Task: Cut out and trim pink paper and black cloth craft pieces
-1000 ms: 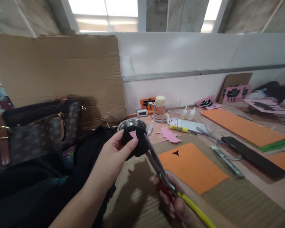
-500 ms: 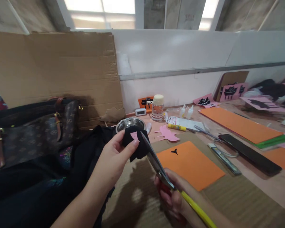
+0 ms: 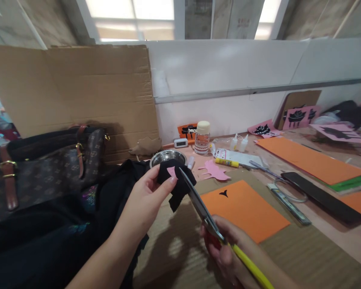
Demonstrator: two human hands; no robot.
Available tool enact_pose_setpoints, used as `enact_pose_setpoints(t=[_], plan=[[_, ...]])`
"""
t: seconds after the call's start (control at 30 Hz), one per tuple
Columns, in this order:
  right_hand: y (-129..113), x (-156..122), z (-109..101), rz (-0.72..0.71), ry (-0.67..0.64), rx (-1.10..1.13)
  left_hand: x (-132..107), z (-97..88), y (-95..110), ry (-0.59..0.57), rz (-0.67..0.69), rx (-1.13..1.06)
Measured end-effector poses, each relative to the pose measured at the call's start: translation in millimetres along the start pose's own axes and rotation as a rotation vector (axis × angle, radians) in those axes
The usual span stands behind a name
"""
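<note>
Between thumb and fingers, my left hand (image 3: 142, 202) pinches a small piece of black cloth (image 3: 183, 185) with a little pink paper shape (image 3: 171, 171) lying on it. My right hand (image 3: 224, 251) is wrapped around the handles of a pair of scissors (image 3: 203, 208), one of them yellow and the other reddish. The blades look nearly closed and lie against the cloth, their tip by my left thumb, close to the pink shape. A cut flap of cloth hangs below the blades. Behind the cloth stands a metal bowl (image 3: 168, 156), its front partly hidden.
An orange sheet (image 3: 243, 212) bearing a small black cutout (image 3: 224, 193) lies on the cardboard. Beyond are a pink paper cutout (image 3: 215, 170), a glue stick (image 3: 227, 162), a jar (image 3: 202, 138) and a black slab (image 3: 321, 198). Dark cloth (image 3: 108, 208) and a bag (image 3: 54, 164) fill the left.
The flap of black cloth hangs lower below the scissor blades than before. Both hands keep nearly the same place, while the whole view has shifted slightly.
</note>
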State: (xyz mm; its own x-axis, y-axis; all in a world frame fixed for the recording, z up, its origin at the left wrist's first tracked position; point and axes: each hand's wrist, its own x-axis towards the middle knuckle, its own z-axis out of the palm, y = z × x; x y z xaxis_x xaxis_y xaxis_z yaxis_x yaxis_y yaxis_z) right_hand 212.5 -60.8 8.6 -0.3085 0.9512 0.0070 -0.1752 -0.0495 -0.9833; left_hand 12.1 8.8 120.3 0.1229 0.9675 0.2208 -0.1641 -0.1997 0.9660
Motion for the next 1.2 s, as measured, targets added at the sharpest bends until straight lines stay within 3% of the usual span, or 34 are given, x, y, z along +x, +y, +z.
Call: enact_pose_setpoints(t=[0.2, 0.5, 0.7, 0.83, 1.2], plan=[[-7.5, -4.3, -4.5, 0.125, -0.094, -0.028, -0.1, 1.1, 0.5, 0.012, -0.038, -0.001], [-30.8, -5.9, 1.6, 0.059, -0.117, -0.048, 0.5, 5.4, -7.6, -0.001, -0.048, 0.042], [-7.5, 4.8, 0.2, 0.093, -0.070, -0.004, -3.0, 9.9, -8.0, -0.035, -0.048, 0.064], [7.1, 11.1, -0.4, 0.125, -0.086, 0.021, -4.5, 12.2, -10.5, 0.029, -0.095, 0.065], [-15.9, -3.4, 4.5, 0.100, -0.098, 0.113, -5.4, 14.0, -17.2, 0.110, -0.057, 0.038]])
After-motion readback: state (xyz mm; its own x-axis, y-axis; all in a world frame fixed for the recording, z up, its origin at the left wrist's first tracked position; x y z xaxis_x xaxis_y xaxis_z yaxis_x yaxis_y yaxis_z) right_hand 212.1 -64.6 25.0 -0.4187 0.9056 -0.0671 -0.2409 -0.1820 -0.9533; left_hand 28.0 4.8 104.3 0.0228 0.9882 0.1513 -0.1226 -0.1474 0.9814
